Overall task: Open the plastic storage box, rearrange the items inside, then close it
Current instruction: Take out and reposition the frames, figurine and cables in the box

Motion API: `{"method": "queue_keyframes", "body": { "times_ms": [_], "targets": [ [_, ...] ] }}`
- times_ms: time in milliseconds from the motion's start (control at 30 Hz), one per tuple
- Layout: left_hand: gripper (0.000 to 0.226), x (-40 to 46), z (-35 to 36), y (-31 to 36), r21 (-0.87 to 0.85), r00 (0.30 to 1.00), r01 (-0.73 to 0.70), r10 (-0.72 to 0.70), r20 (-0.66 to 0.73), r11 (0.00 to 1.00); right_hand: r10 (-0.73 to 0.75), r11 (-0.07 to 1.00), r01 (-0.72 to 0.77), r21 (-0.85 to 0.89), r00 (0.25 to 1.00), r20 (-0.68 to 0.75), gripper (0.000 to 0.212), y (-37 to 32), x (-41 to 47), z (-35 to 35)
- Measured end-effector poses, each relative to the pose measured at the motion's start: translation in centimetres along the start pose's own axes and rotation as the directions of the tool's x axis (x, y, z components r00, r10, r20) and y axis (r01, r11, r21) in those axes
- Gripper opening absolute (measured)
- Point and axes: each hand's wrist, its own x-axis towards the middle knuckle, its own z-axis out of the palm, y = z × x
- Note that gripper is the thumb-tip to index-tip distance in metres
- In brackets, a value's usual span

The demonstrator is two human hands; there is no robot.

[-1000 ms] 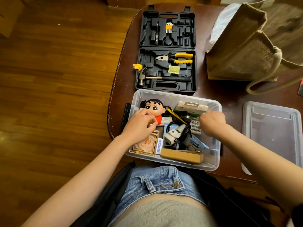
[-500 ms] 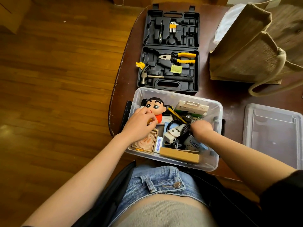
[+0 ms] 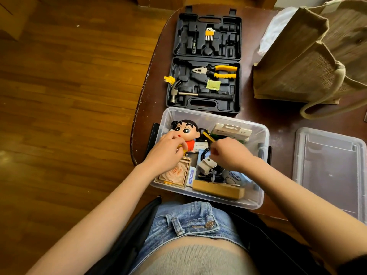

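Observation:
The clear plastic storage box (image 3: 262,139) stands open on the table edge in front of me, full of small items. Its clear lid (image 3: 329,171) lies flat to the right. My left hand (image 3: 166,153) grips the cartoon boy figure (image 3: 186,130) by its lower body at the box's left side. My right hand (image 3: 230,153) is curled inside the box's middle, fingers down among black cables and a white charger (image 3: 205,165); what it holds is hidden. A rose picture box (image 3: 174,173), a tan cardboard box (image 3: 218,190) and a white packet (image 3: 231,132) also lie inside.
An open black tool case (image 3: 204,62) with pliers, hammer and hex keys lies behind the box. A burlap bag (image 3: 309,56) stands at the back right. The brown table (image 3: 278,120) ends at its left rim; wooden floor lies beyond.
My right hand moved from the box's right side leftward to its middle, down among the cables. My left hand stayed on the figure.

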Motion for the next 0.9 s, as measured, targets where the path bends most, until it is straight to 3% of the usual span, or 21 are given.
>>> {"method": "queue_keyframes", "body": {
  "times_ms": [100, 167, 367, 567, 767, 900],
  "targets": [
    [0.018, -0.1, -0.3, 0.2, 0.006, 1.0, 0.009, -0.009, 0.002, 1.0, -0.149, 0.985, 0.138, 0.102, 0.983, 0.109, 0.024, -1.9, 1.6, 1.4],
    [0.015, -0.3, -0.4, 0.1, 0.01, 1.0, 0.007, -0.007, 0.004, 1.0, -0.182, 0.983, 0.175, 0.053, 0.964, 0.195, 0.026, -2.9, 3.0, 2.8],
    [0.04, -1.7, 0.4, 1.4, 0.139, 0.998, 0.012, -0.021, 0.065, 0.99, -0.055, 0.99, 0.082, -0.113, 0.973, 0.224, 0.006, -4.3, 5.6, 5.9],
    [0.055, -2.1, 1.5, 2.5, 0.31, 0.982, 0.088, -0.135, 0.133, 0.947, -0.039, 0.99, 0.061, -0.13, 0.986, 0.16, 0.015, -4.1, 5.9, 6.7],
    [0.032, -2.3, 0.4, 2.0, 0.139, 0.998, 0.065, -0.068, 0.011, 0.988, -0.066, 0.99, 0.086, -0.107, 0.982, 0.179, 0.009, -3.6, 5.7, 6.5],
    [0.032, -2.4, -1.9, 1.9, -0.052, 0.997, 0.072, -0.072, 0.002, 0.996, -0.048, 0.997, 0.058, -0.057, 0.985, 0.163, 0.014, -2.8, 5.4, 6.8]
  ]
}}
